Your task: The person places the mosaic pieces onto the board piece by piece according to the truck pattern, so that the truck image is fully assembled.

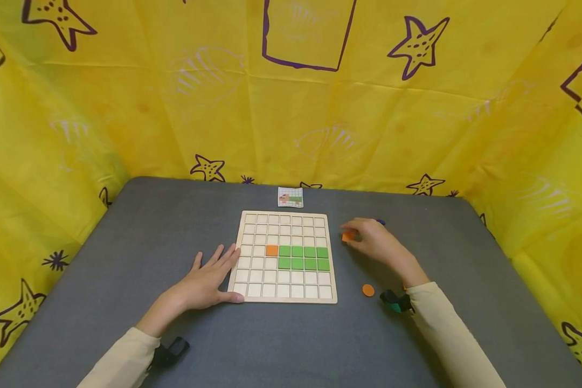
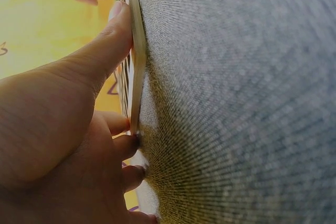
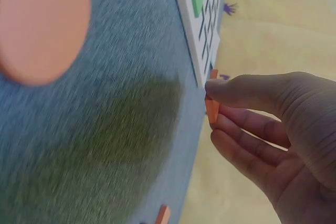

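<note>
Right hand (image 1: 375,241): fingers pinching orange tile (image 3: 212,111); edge grip suits
Left hand (image 1: 205,281): fingers spread, should brace grid board (image 1: 283,291)
Picture card (image 1: 296,200): near tabletop's (image 1: 199,196) far edge

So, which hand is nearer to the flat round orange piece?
Right. The right hand is beyond the flat round orange piece; the left hand is farther, touching the left edge of the wooden grid board.

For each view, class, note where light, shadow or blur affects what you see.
Head view: fairly even light, the board readable; left wrist view: the cloth pale and washed out, a dark shadow on the table beside the left hand; right wrist view: the disc large and soft-edged, a broad shadow below it.
</note>
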Tool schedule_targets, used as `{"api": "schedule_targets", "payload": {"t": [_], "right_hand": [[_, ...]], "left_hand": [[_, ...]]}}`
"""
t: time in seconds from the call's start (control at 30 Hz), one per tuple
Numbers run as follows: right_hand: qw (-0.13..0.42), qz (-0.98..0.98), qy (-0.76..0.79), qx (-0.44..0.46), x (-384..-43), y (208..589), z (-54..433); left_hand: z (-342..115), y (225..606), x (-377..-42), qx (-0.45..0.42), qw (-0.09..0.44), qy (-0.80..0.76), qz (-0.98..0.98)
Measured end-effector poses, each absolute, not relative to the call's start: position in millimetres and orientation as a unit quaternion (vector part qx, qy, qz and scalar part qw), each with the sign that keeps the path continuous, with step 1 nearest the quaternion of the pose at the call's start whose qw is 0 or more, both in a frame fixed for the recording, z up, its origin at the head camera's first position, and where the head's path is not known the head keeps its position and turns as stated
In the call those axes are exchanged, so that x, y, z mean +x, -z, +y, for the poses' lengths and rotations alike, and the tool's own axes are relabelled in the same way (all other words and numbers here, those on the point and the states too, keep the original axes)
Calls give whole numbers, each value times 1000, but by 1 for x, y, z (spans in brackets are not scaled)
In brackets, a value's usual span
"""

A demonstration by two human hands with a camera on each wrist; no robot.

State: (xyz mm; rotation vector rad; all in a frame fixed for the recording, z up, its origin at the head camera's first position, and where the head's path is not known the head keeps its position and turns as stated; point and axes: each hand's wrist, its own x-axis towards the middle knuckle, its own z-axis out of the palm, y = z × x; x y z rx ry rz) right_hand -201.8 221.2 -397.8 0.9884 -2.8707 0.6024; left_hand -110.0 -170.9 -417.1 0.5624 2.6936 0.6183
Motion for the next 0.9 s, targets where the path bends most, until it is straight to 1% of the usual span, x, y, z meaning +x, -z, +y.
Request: {"api": "schedule_targets", "payload": {"t": [0.2, 0.53, 0.9], "right_hand": [[29, -923, -197, 329, -204, 397, 210], [20, -918, -207, 338, -207, 395, 182], [-25, -921, -208, 327, -209, 396, 156]], "left_hand": [[-170, 418, -110, 197, 160, -217, 942], [-170, 417, -110, 201, 158, -215, 943], [-172, 418, -110, 201, 156, -214, 943]]}}
